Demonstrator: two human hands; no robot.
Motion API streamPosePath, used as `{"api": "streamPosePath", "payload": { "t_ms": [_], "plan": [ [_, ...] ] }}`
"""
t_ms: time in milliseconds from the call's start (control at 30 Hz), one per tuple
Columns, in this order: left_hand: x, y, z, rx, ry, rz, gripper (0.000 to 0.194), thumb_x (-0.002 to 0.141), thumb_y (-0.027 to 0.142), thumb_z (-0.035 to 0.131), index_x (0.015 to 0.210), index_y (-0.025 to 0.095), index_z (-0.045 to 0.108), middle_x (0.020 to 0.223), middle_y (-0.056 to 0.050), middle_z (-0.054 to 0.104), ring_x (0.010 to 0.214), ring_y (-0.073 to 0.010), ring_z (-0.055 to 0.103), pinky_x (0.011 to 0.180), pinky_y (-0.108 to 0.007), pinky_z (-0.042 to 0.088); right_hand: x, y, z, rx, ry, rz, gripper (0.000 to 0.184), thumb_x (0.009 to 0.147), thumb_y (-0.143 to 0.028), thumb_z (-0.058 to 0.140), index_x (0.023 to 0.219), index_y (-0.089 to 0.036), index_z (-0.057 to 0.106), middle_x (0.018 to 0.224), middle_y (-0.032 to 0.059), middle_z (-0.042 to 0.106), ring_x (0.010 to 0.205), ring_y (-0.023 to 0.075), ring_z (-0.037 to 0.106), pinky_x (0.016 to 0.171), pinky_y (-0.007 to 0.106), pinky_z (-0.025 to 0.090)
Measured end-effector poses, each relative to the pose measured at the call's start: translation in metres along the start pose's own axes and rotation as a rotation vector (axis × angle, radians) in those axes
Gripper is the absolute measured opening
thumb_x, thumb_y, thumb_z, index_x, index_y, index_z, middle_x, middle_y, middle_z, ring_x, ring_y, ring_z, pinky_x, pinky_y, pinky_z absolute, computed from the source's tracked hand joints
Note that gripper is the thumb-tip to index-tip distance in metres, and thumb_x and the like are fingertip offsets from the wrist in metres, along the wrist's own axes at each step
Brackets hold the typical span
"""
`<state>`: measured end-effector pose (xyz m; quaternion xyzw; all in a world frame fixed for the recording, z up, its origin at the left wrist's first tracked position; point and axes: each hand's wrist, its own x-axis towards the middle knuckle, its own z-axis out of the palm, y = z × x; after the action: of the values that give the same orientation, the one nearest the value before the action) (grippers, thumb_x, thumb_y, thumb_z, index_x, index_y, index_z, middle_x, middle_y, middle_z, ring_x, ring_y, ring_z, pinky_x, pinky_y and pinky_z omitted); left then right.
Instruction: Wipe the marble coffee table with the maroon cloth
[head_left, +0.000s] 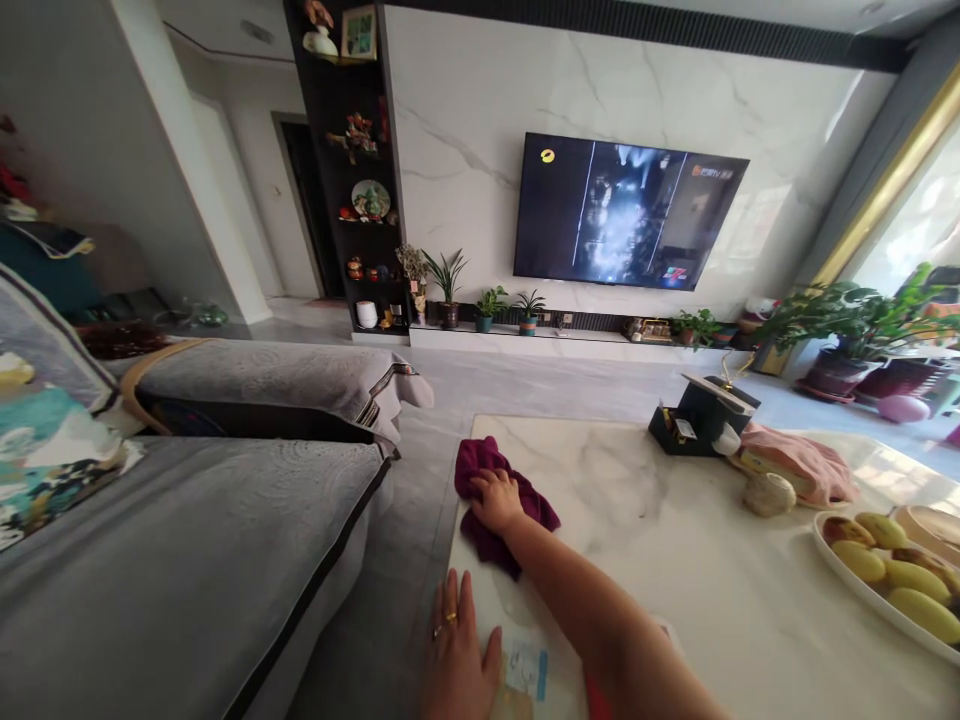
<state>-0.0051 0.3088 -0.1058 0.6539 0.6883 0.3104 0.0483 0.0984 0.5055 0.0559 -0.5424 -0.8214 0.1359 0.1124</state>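
A white marble-look feature wall (480, 90) carries a wall-mounted television (630, 210) above a low white console (525, 343). A black shelving unit (390, 130) flanks it beside a dark doorway (304, 210). Polished grey floor tiles (427, 400) run past a grey sofa (187, 560) toward a bright, gold-trimmed window (892, 190).

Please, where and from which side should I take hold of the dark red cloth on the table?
The best grip is probably the bunched middle of the dark red cloth, coming from above, where your right hand rests. The crumpled folds stand up from the marble table, so they give something to pinch; a flat edge would likely be harder to lift.
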Motion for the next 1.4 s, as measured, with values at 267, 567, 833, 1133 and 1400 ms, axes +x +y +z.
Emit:
{"api": "streamPosePath", "payload": {
  "t_ms": [267, 567, 833, 1133, 1400],
  "plan": [
    [0.004, 0.016, -0.025, -0.009, -0.148, -0.050, 0.079, 0.108, 0.039, 0.040, 0.179, 0.004, 0.039, 0.193, -0.027, 0.029, 0.180, -0.0411, 0.030, 0.147, -0.061, 0.031, -0.011, 0.030, -0.006, 0.009, -0.182, -0.131, 0.103, 0.101, -0.061, 0.078, 0.188, -0.032, 0.031, 0.199, 0.0136, 0.021, 0.183, 0.0456, 0.014, 0.145, 0.067, 0.024],
    [0.008, 0.019, -0.034, 0.000, -0.145, -0.051, 0.077, 0.107, 0.037, 0.044, 0.177, 0.008, 0.044, 0.191, -0.026, 0.036, 0.178, -0.0391, 0.036, 0.147, -0.060, 0.032, -0.027, 0.043, -0.013, -0.010, -0.229, -0.215, 0.108, 0.099, -0.057, 0.080, 0.189, -0.033, 0.026, 0.199, 0.0147, 0.019, 0.184, 0.0463, 0.010, 0.147, 0.069, 0.018],
    [0.013, 0.024, -0.049, 0.059, -0.254, -0.070, 0.077, 0.110, 0.037, 0.038, 0.179, 0.003, 0.039, 0.193, -0.027, 0.029, 0.182, -0.0379, 0.026, 0.149, -0.058, 0.028, -0.005, 0.035, -0.004, -0.006, -0.082, -0.130, 0.078, 0.105, -0.035, 0.061, 0.182, -0.031, 0.045, 0.193, 0.0105, 0.038, 0.181, 0.0352, 0.027, 0.146, 0.057, 0.025],
    [0.006, 0.034, -0.061, 0.079, -0.308, -0.116, 0.078, 0.109, 0.038, 0.041, 0.181, 0.008, 0.039, 0.196, -0.022, 0.025, 0.183, -0.0372, 0.021, 0.150, -0.059, 0.026, 0.059, 0.031, -0.011, -0.020, -0.012, -0.027, 0.070, 0.107, -0.031, 0.056, 0.177, -0.030, 0.050, 0.188, 0.0129, 0.046, 0.174, 0.0348, 0.036, 0.140, 0.055, 0.031],
    [-0.011, 0.014, -0.039, -0.033, -0.120, -0.050, 0.072, 0.111, 0.048, 0.040, 0.175, 0.017, 0.051, 0.192, -0.018, 0.038, 0.181, -0.0390, 0.030, 0.145, -0.066, 0.037, 0.098, 0.033, -0.010, -0.018, 0.040, 0.032, 0.065, 0.110, -0.034, 0.053, 0.174, -0.027, 0.052, 0.183, 0.0168, 0.049, 0.169, 0.0382, 0.040, 0.134, 0.055, 0.034]
  ]
}}
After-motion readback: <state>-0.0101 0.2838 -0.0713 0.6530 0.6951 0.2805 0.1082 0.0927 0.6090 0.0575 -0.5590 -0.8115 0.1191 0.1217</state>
